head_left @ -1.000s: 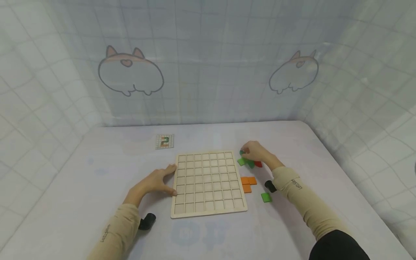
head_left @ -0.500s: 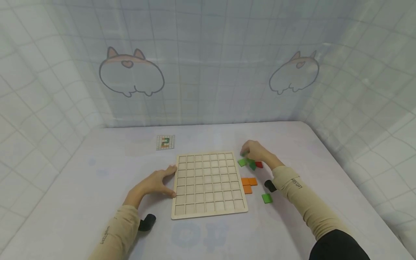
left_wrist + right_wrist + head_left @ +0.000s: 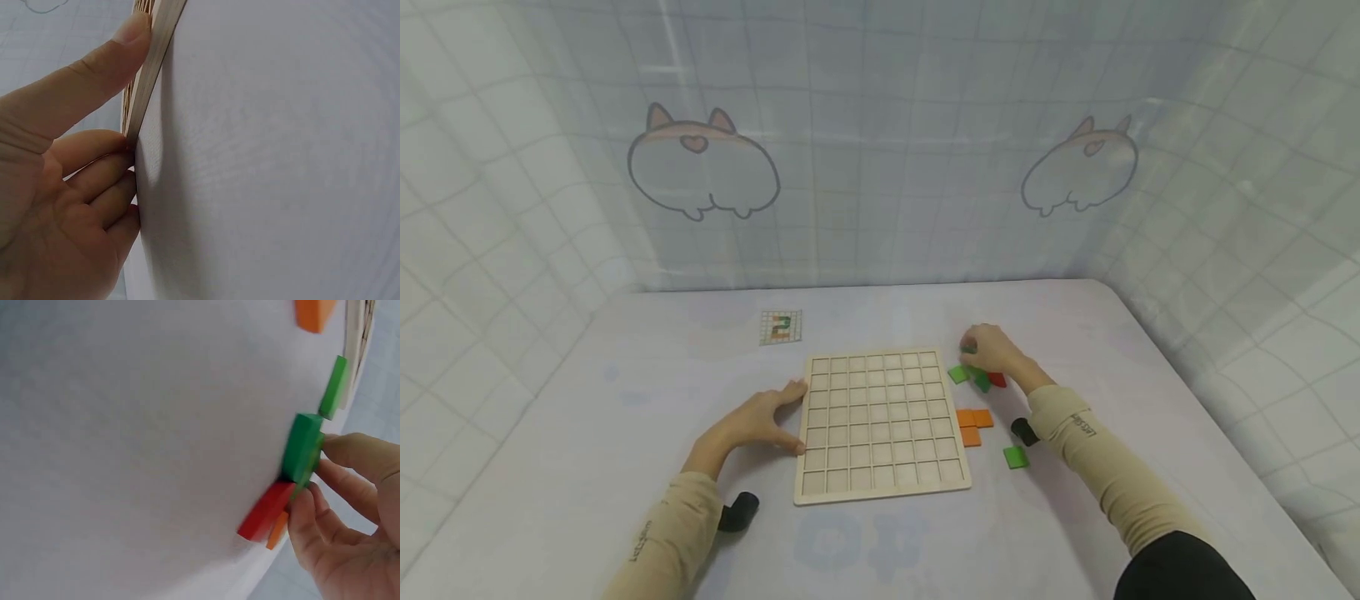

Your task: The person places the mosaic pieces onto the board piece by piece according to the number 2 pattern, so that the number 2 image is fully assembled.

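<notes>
A square wooden grid board (image 3: 883, 427) lies on the white table. My left hand (image 3: 760, 419) rests at its left edge, thumb and fingers spread apart; in the left wrist view the thumb (image 3: 94, 78) lies against the board's side. Beyond the board's right edge, my right hand (image 3: 991, 348) pinches a small dark green piece (image 3: 968, 349), partly hidden by the fingers. Under and beside that hand lie another dark green piece (image 3: 981, 381), a light green square (image 3: 958, 374) and a red piece (image 3: 997, 379). The right wrist view shows an orange piece (image 3: 277, 530) beside the red one.
Several orange squares (image 3: 972, 437) lie against the board's right edge. A single green square (image 3: 1016, 457) is nearer the front right. Behind the board's left corner lies a small pattern card (image 3: 780, 327) with a coloured figure on a grid. Curtains (image 3: 880, 167) surround the table.
My right hand has drawn slightly right with the dark green piece, which is now more covered by the fingers. My left hand and the board stay where they were.
</notes>
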`<state>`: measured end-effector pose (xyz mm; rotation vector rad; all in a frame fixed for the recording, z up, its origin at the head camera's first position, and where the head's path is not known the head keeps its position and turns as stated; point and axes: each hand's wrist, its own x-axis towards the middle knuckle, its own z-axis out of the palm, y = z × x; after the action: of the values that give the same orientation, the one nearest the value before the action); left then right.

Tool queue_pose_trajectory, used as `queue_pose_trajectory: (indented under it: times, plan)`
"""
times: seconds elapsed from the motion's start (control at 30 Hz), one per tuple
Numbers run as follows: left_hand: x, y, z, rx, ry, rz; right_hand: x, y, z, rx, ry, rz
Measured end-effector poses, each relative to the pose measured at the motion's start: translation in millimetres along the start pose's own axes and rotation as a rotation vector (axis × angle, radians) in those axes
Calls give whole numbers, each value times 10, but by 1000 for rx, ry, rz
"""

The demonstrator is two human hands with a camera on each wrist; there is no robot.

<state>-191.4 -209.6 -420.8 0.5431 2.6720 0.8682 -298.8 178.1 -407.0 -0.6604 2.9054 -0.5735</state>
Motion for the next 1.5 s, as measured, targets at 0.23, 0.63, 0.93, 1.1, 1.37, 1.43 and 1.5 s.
queue_pose_trajectory:
  times: [0.23, 0.63, 0.93, 1.1, 1.37, 1.43, 1.5]
  plan:
    - [-40, -11, -2, -26, 3, 42, -16, 12, -41, 39, -56, 2]
    - [-8, -10, 11, -3, 4, 11, -2, 12, -9, 150, -14, 30]
    - [-5, -16, 6, -22, 7, 14, 36, -303, 21, 337, 2, -58]
    - [-10, -34, 24, -27, 9, 15, 104, -472, 124, 339, -24, -113]
    - [-13, -16, 27, -24, 11, 18, 170, -660, 217, 319, -55, -119]
    - [-12, -9, 26, -25, 11, 19, 182, -688, 230, 316, -58, -117]
    - [-13, -8, 22, -25, 11, 18, 190, -711, 240, 311, -63, -122]
